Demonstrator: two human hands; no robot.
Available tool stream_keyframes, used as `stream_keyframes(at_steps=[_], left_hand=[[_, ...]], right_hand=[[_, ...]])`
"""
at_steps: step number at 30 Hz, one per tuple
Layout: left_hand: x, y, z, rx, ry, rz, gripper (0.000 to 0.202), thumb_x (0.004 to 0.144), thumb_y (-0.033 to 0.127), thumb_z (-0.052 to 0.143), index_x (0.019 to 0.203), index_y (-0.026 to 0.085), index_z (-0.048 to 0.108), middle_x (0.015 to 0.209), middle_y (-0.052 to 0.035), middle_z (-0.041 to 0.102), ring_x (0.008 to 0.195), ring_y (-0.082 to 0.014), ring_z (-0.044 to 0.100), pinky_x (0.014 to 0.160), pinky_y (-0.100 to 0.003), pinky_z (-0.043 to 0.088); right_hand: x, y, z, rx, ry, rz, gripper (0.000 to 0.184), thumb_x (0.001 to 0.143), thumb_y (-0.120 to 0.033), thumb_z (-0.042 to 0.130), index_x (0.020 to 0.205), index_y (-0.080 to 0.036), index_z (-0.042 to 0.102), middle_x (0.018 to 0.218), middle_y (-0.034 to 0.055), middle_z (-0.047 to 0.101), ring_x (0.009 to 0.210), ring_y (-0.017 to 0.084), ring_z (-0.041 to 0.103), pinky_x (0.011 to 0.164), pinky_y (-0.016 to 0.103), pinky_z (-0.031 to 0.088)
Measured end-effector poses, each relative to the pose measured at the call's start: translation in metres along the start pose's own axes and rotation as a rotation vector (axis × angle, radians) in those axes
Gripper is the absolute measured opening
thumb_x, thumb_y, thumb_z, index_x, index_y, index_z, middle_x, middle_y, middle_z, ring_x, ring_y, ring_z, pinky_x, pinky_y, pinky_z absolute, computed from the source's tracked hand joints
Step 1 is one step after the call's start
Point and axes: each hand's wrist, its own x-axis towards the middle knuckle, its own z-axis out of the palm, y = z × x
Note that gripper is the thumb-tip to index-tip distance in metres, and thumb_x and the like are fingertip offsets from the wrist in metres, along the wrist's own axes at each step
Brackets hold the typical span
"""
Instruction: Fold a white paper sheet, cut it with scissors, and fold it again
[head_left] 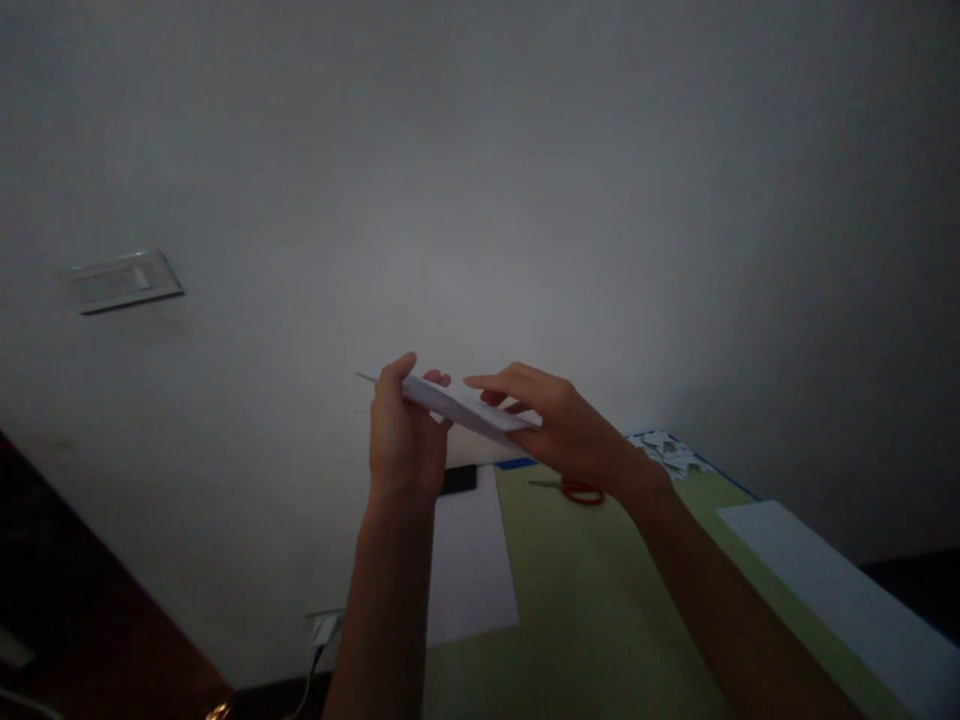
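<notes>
A folded sheet of white paper (pixel 465 408) is held up in the air between both hands, seen nearly edge-on and tilted down to the right. My left hand (pixel 405 430) grips its left end, thumb on top. At the right end, my right hand (pixel 551 410) pinches the paper, its thumb below and the index finger stretched over the top. Under the hands, a pair of scissors (pixel 581 492) with red handles lies on the green tabletop (pixel 585 600). A flat white sheet (pixel 472 570) lies beneath my left forearm.
A dark flat object (pixel 459 480) rests on the sheet's far end. Cut paper pieces (pixel 669 452) lie at the table's far right corner, and another white sheet (pixel 840 590) along the right edge. A plugged-in cord (pixel 319 650) hangs from the wall at lower left.
</notes>
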Motion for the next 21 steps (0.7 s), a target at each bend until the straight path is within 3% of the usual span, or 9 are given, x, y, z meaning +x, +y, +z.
stream_keyframes(at_steps=[3,5,8,10,13,15,18,21], left_hand=[[-0.005,0.0,0.005,0.035,-0.179,0.112,0.02,0.086,0.036,0.072,0.093,0.02,0.063,0.086,-0.0024,0.068,0.086,-0.0193,0.07,0.079,-0.028,0.057],[-0.008,-0.001,0.006,0.107,-0.233,0.152,0.032,0.083,0.039,0.078,0.105,0.02,0.065,0.092,-0.0044,0.072,0.086,-0.0215,0.073,0.078,-0.03,0.059],[-0.01,-0.004,0.004,0.251,-0.231,0.168,0.054,0.075,0.039,0.088,0.121,0.023,0.064,0.089,-0.0033,0.075,0.074,-0.0216,0.074,0.067,-0.03,0.059],[-0.009,-0.006,0.005,0.296,-0.238,0.17,0.052,0.076,0.04,0.089,0.118,0.024,0.065,0.085,-0.0028,0.075,0.072,-0.0222,0.075,0.066,-0.03,0.059],[-0.005,-0.009,0.007,0.285,-0.221,0.183,0.04,0.081,0.045,0.084,0.109,0.021,0.068,0.086,-0.0041,0.075,0.071,-0.0222,0.074,0.067,-0.031,0.059],[-0.001,-0.01,0.008,0.271,-0.187,0.188,0.037,0.084,0.046,0.08,0.107,0.019,0.069,0.087,-0.0045,0.075,0.069,-0.0205,0.072,0.065,-0.03,0.058],[0.003,-0.013,0.008,0.266,-0.168,0.161,0.035,0.084,0.045,0.079,0.104,0.018,0.07,0.085,-0.0037,0.074,0.066,-0.0176,0.068,0.061,-0.027,0.055],[0.006,-0.016,0.007,0.249,-0.176,0.136,0.037,0.082,0.046,0.081,0.103,0.017,0.07,0.081,-0.0022,0.072,0.063,-0.0161,0.065,0.059,-0.026,0.053]], right_hand=[[-0.001,0.007,-0.013,0.103,0.15,0.127,0.025,0.094,-0.019,0.07,0.118,-0.023,0.074,0.105,0.0041,0.077,0.096,0.023,0.073,0.083,0.038,0.064],[-0.001,0.01,-0.021,0.175,0.241,0.201,0.028,0.09,-0.026,0.077,0.117,-0.021,0.073,0.107,0.0049,0.078,0.096,0.025,0.074,0.079,0.037,0.064],[0.001,0.012,-0.029,0.286,0.312,0.214,0.047,0.086,-0.027,0.081,0.131,-0.023,0.066,0.124,0.0068,0.075,0.109,0.027,0.073,0.093,0.041,0.062],[0.004,0.012,-0.031,0.312,0.324,0.206,0.053,0.087,-0.028,0.08,0.136,-0.024,0.062,0.129,0.0072,0.073,0.116,0.027,0.071,0.1,0.042,0.06],[0.008,0.007,-0.031,0.265,0.325,0.21,0.037,0.094,-0.031,0.073,0.13,-0.024,0.065,0.119,0.006,0.075,0.108,0.024,0.072,0.093,0.039,0.061],[0.011,0.002,-0.031,0.197,0.335,0.205,0.018,0.099,-0.035,0.067,0.112,-0.022,0.07,0.106,0.0047,0.075,0.096,0.021,0.071,0.082,0.035,0.06],[0.015,-0.007,-0.032,0.083,0.391,0.162,0.018,0.099,-0.036,0.067,0.09,-0.021,0.07,0.095,0.0035,0.072,0.087,0.019,0.067,0.073,0.031,0.058],[0.016,-0.013,-0.033,0.016,0.439,0.1,0.01,0.097,-0.024,0.068,0.103,-0.023,0.075,0.102,0.0041,0.074,0.092,0.019,0.068,0.076,0.032,0.059]])
